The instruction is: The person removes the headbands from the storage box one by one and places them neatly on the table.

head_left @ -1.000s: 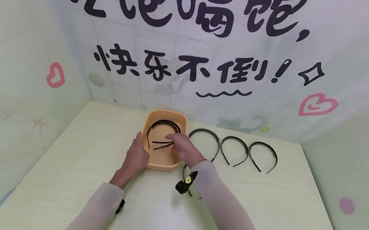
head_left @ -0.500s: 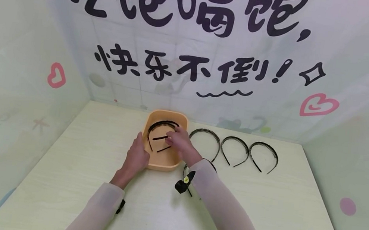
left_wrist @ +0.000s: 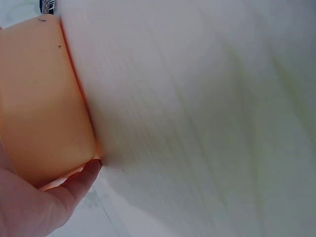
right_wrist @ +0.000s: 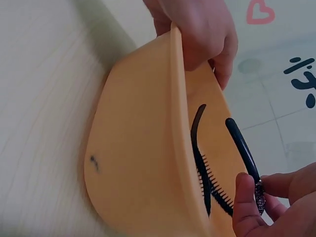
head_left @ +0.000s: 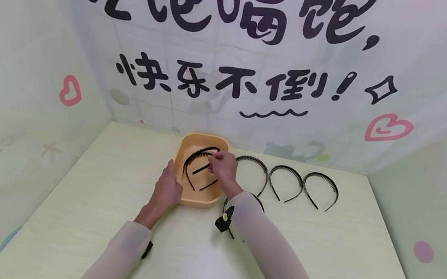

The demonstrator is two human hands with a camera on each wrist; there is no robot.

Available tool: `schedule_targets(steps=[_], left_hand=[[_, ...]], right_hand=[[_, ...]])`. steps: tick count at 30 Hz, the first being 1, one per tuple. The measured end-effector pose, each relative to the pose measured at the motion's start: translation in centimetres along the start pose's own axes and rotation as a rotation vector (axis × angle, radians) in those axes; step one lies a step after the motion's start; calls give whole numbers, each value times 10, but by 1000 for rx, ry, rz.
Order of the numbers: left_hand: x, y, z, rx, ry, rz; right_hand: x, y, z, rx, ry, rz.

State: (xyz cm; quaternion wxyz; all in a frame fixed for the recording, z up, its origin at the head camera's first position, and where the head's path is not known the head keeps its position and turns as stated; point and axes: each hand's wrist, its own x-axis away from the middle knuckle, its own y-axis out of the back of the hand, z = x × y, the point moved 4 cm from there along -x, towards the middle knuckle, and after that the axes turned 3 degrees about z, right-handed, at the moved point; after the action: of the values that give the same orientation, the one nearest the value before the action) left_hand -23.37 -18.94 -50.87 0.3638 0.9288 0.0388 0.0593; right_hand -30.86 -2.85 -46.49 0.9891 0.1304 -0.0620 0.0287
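An orange plastic box stands at the back of the table. My left hand grips its left side at the rim; in the left wrist view the fingertips lie at the box's corner. My right hand is over the box's right side. Thumb and fingers pinch a black headband by a glittery stretch near its end, and that end points up in the right wrist view. More black toothed headband shows inside the box, partly hidden by the wall.
Right of the box, three black toothed headbands lie in a row on the pale table. Another headband lies nearer, partly under the right forearm. A printed cloth wall rises behind the box, with side walls left and right.
My right hand has drawn slightly up and right, pinching the headband, whose end has shifted right and tilted. The headbands in the box have shifted a little. The left hand stays at the box.
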Motion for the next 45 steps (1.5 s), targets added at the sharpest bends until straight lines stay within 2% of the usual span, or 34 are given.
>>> schedule_targets(steps=[3,5,17,22,33,40,45], left_hand=[[0,0,0,-8,-6,-5],[0,0,-1,-19,-8,-6],[0,0,-1,-11,8,-9],[0,0,0,-7,11,-9],[0,0,0,-9,14,-8],[1,0,0,-35,-18,-11],[1,0,0,-30,-16,-8]], right_hand=[[0,5,0,69,-5,0],[0,6,-1,76,-27,7],[1,20,-2,-68,-65,86],[4,33,-3,-137,-76,118],[6,68,-17,-147,-136,133],[14,92,-29,-161,-130,148],[22,108,-38,-165,-139,164]])
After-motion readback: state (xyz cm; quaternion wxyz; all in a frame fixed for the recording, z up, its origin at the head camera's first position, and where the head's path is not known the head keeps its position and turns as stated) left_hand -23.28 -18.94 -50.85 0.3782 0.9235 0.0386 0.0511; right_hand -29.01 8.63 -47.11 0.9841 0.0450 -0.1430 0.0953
